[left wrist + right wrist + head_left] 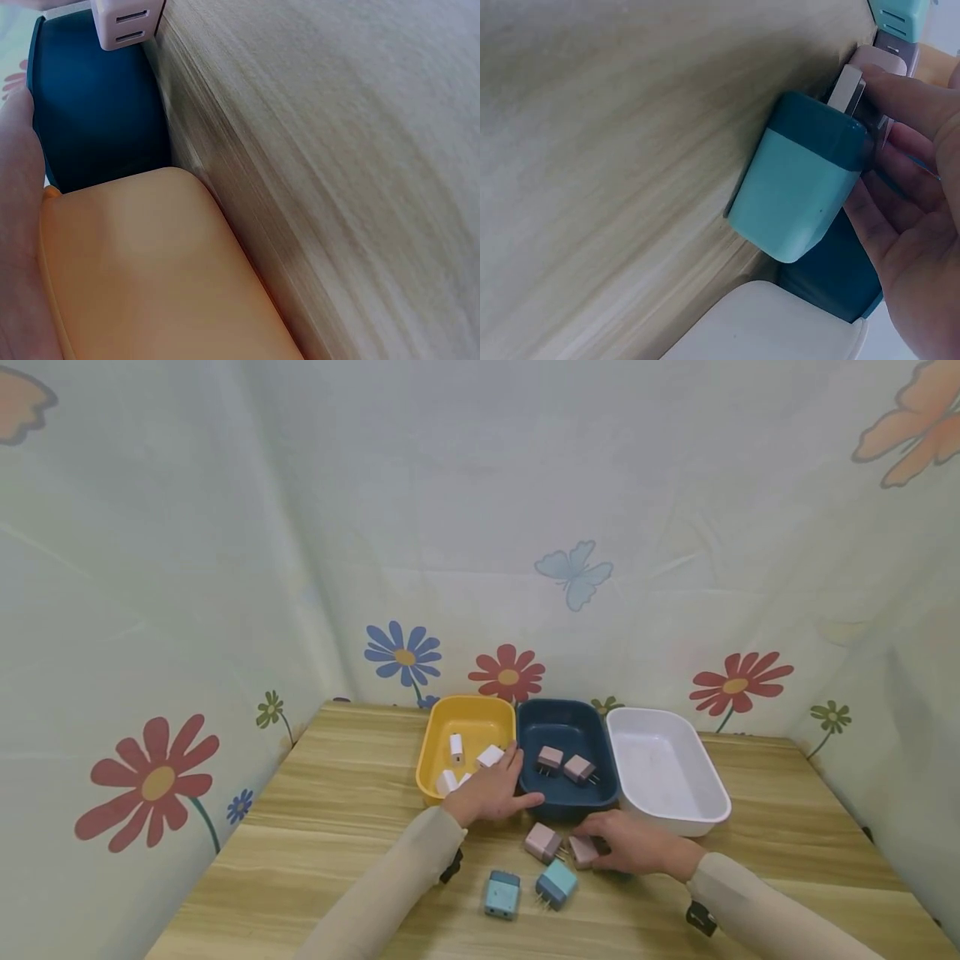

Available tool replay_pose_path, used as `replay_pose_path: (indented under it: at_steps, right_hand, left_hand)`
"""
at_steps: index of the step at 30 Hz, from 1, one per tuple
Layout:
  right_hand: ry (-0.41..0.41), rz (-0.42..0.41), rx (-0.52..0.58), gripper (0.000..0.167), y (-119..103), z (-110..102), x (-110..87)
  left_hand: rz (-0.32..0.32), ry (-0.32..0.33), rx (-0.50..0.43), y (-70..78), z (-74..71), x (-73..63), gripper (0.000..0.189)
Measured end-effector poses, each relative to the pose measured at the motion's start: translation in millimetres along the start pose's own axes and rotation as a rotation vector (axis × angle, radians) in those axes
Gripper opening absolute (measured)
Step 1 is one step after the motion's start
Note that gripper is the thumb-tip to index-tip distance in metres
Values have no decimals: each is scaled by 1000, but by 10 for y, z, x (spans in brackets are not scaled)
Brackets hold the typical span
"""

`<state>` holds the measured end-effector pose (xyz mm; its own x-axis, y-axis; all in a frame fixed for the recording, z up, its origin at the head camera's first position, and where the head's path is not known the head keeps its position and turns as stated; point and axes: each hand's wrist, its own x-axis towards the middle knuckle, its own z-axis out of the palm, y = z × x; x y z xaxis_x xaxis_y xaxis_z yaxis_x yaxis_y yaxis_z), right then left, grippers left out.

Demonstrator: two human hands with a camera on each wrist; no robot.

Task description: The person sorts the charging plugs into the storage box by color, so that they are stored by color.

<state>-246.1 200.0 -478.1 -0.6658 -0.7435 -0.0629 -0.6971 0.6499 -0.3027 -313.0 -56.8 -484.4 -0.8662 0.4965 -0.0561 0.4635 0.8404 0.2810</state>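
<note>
My right hand (600, 845) pinches a pink charger plug (582, 852) that lies on the wooden table in front of the dark blue tray (570, 806). A second pink plug (542, 842) lies just left of it. Two teal plugs (502, 893) (557, 883) sit nearer to me. In the right wrist view a teal plug (802, 187) fills the foreground and my fingers (907, 105) curl round the pink plug (853, 88) behind it. My left hand (495, 789) rests with straight fingers on the front rims where the yellow tray (429, 758) meets the blue one.
The yellow tray holds several white plugs (456, 746). Two pink plugs (550, 757) (578, 768) lie in the blue tray. A white tray (705, 793) stands to the right of it. Flowered cloth walls close in the table on three sides.
</note>
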Motion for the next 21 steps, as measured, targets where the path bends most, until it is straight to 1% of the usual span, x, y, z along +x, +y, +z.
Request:
replay_pose_path:
  at_steps: [7,11,21]
  right_hand:
    - [12,-17,18,39,-28,-25,-34]
    - [24,-26,8,38,-55,-60,-52]
    - [39,-29,-13,38,-132,-165,-95]
  left_hand:
    - [-6,-9,-1,15,-11,-4,98]
    - [-1,-10,-1,2,4,17,98]
    - [-5,-18,9,7,-4,17,98]
